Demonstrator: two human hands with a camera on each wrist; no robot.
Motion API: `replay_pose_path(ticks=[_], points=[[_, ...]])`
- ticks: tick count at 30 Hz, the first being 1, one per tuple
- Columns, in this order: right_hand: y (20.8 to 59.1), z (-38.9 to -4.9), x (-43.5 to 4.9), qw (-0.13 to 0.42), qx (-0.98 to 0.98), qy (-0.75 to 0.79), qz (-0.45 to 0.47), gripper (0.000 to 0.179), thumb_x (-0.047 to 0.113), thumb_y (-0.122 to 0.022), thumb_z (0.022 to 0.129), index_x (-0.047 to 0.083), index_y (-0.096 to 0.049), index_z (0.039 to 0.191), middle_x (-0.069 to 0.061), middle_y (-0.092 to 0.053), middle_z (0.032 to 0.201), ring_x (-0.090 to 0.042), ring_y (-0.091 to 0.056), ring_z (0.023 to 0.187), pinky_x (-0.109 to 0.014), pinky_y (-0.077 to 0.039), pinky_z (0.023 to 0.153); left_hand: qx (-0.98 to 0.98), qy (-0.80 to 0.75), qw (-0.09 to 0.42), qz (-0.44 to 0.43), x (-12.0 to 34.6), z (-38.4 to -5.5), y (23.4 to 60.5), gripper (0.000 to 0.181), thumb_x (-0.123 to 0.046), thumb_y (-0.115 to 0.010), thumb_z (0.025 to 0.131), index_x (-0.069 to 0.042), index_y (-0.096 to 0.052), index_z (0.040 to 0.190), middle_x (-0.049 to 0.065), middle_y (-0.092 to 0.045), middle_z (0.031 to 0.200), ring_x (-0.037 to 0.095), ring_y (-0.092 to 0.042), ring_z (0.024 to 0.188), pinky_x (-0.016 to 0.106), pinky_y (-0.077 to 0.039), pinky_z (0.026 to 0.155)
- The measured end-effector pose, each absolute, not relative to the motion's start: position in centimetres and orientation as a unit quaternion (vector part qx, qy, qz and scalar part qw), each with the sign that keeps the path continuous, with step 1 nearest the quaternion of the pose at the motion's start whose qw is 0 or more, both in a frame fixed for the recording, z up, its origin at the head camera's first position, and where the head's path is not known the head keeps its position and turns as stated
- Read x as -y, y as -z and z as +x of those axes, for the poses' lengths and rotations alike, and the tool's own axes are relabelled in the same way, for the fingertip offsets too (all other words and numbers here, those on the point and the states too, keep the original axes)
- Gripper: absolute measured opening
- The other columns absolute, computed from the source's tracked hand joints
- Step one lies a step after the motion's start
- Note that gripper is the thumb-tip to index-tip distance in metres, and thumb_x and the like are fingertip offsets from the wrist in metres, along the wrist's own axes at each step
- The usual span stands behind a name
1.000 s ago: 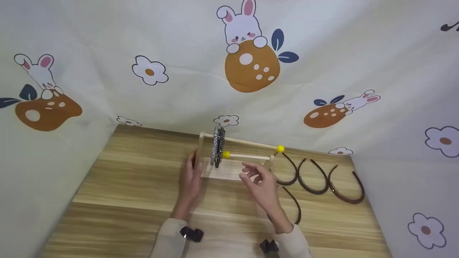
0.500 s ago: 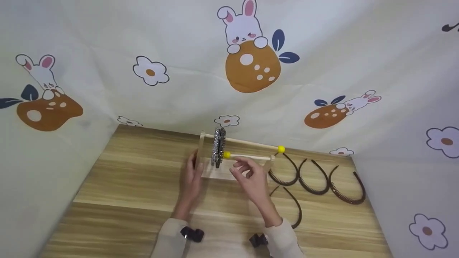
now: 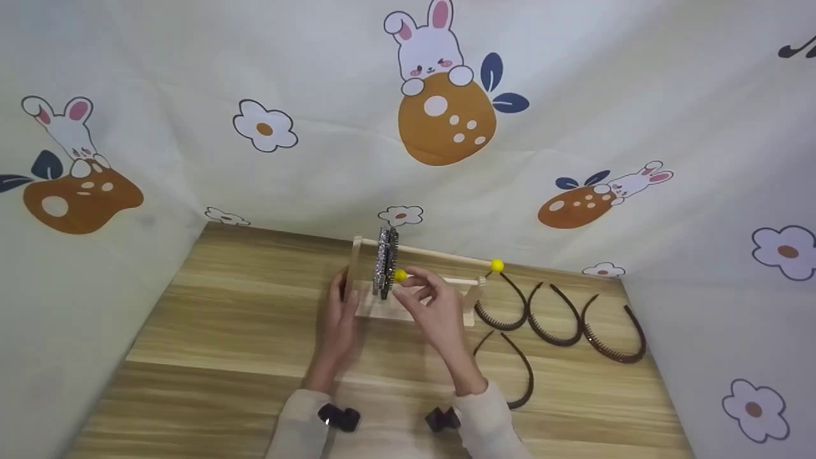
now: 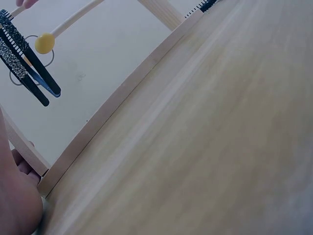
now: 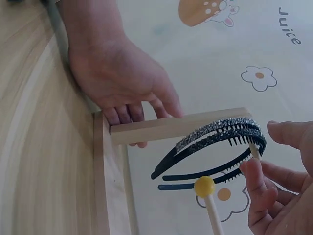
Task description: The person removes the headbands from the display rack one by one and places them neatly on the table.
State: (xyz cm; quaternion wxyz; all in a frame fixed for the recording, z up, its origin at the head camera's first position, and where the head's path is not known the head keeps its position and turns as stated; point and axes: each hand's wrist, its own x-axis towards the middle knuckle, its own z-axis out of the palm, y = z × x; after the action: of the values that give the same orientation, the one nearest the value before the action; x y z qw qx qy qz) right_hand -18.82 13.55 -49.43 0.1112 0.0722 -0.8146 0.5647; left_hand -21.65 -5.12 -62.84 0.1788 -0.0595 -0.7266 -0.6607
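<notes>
A wooden display stand (image 3: 382,310) has two rods tipped with yellow balls. Glittery headbands, one silver (image 3: 382,258) and one black (image 3: 391,264), hang on its upper rod near the left post; their toothed undersides show in the right wrist view. My left hand (image 3: 341,319) grips the left post (image 5: 171,128), fingers wrapped behind it and thumb along its side. Just right of the headbands is my right hand (image 3: 437,312), fingers curved, thumb and fingertips apart, nothing held between them. In the right wrist view those fingers (image 5: 252,181) are close to the rod and headbands.
Several dark toothed headbands lie on the wood-grain table right of the stand, including one at the far right (image 3: 628,357) and one nearer the front (image 3: 529,376). A patterned cloth (image 3: 319,178) rises behind the stand. A yellow ball (image 3: 497,265) caps the upper rod.
My right hand has moved left along the stand, from its right end to beside the hanging headbands. My left hand has stayed on the post.
</notes>
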Motion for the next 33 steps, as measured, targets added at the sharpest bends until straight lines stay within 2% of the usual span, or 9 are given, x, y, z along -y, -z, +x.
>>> replay_pose_path(ticks=[9,13,22,33], points=[[49.9,-19.4,-12.3,0.103,0.783,-0.610,0.062,0.046,0.005,-0.092,0.089,-0.007,-0.075,0.130,-0.018,-0.082,0.111,-0.015,-0.070,0.076,-0.021,-0.060,0.064,0.728,0.661,0.175,-0.050,5.1,-21.5,62.9,0.059,-0.021,-0.054,0.114,-0.001,-0.041,0.168,0.026,-0.051,0.165,0.049,-0.055,0.146,0.070,-0.044,0.120],[50.0,-19.6,-11.9,0.118,0.785,-0.605,0.056,0.045,0.006,-0.093,0.088,-0.004,-0.077,0.129,-0.016,-0.082,0.109,-0.014,-0.070,0.078,-0.021,-0.059,0.066,0.734,0.656,0.170,-0.045,5.1,-21.4,62.8,0.060,-0.028,-0.054,0.115,-0.004,-0.041,0.168,0.025,-0.051,0.165,0.048,-0.056,0.144,0.071,-0.045,0.119],[50.0,-19.9,-11.1,0.116,0.785,-0.606,0.054,0.048,0.004,-0.094,0.086,-0.004,-0.076,0.129,-0.016,-0.082,0.108,-0.014,-0.069,0.077,-0.023,-0.060,0.067,0.731,0.663,0.156,-0.040,5.2,-21.2,62.7,0.060,-0.030,-0.053,0.116,-0.005,-0.040,0.170,0.023,-0.049,0.168,0.047,-0.054,0.147,0.071,-0.044,0.120],[50.1,-20.1,-10.8,0.122,0.777,-0.613,0.072,0.044,-0.002,-0.092,0.086,-0.006,-0.076,0.127,-0.015,-0.081,0.099,-0.015,-0.071,0.078,-0.025,-0.063,0.070,0.738,0.652,0.167,-0.039,5.2,-21.4,62.7,0.060,-0.033,-0.053,0.116,-0.008,-0.042,0.169,0.021,-0.052,0.165,0.046,-0.056,0.144,0.072,-0.045,0.118]])
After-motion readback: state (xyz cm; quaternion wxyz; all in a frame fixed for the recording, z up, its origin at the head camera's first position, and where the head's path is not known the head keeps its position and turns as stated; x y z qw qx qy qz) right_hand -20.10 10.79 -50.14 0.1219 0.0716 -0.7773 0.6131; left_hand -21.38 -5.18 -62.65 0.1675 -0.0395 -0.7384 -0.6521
